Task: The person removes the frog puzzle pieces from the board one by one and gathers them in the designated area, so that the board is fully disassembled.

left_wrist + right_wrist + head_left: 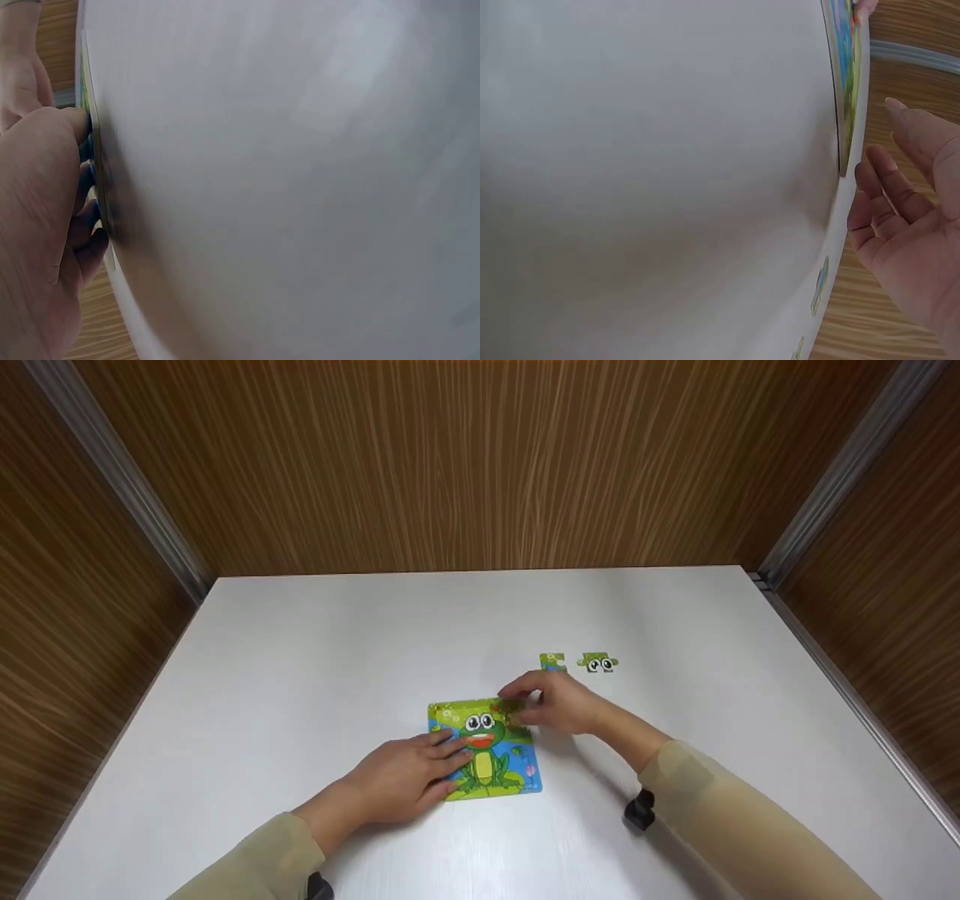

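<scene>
A square frog puzzle board (484, 769) lies on the white table, its frog's face and belly in plain sight. My left hand (409, 776) rests on its left side with fingers stretched over the edge; in the left wrist view, the fingertips touch the thin board (96, 142). Over the upper right corner hovers my right hand (559, 701), thumb and fingers apart. The right wrist view shows this hand (915, 202) with nothing between thumb and fingers, beside the board (847, 97). The board's upper right corner looks darker and is partly hidden by the right hand.
Behind the right hand lies a loose green and blue puzzle piece (553, 659), partly covered by it. To its right is a loose piece with two cartoon eyes (598, 663). Wood-grain panels (480, 465) enclose the white table (300, 660) at the back and sides.
</scene>
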A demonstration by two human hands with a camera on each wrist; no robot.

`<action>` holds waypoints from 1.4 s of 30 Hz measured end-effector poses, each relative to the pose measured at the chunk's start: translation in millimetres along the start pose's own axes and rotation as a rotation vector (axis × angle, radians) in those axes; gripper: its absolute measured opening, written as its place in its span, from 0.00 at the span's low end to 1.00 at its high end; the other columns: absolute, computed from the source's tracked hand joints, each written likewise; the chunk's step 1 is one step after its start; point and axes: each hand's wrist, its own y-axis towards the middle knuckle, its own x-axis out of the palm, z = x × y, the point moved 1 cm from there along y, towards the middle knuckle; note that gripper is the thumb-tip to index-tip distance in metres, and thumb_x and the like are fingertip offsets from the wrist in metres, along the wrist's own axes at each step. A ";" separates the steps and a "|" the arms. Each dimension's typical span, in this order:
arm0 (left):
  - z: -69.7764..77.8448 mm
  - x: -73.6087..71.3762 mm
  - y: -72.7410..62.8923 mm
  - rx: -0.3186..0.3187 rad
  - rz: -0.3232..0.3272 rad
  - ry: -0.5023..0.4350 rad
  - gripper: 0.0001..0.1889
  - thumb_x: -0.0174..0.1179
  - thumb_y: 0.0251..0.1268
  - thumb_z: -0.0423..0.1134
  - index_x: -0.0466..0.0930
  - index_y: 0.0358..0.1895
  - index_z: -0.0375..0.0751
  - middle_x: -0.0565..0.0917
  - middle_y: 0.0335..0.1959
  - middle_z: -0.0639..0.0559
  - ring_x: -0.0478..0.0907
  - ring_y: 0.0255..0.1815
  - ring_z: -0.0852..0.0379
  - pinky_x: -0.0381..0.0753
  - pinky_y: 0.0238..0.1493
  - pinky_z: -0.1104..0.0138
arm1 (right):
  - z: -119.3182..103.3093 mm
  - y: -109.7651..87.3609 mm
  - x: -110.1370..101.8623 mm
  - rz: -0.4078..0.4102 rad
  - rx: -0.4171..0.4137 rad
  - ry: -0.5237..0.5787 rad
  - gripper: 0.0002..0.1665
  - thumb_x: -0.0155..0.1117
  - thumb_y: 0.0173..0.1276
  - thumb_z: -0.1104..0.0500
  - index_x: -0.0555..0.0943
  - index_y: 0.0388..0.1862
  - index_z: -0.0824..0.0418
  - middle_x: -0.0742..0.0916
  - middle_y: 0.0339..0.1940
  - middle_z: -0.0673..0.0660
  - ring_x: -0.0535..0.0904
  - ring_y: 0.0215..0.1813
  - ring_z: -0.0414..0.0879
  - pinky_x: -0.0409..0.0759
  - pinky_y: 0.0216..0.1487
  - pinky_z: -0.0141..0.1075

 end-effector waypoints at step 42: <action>-0.2 -0.8 -0.1 -0.007 -0.011 -0.042 0.28 0.45 0.87 0.55 0.69 0.81 0.50 0.69 0.80 0.53 0.63 0.82 0.49 0.70 0.76 0.52 | 11.6 6.4 16.0 -0.132 0.048 0.085 0.17 0.78 0.68 0.63 0.92 0.55 0.53 0.81 0.58 0.52 0.74 0.63 0.51 0.70 0.72 0.52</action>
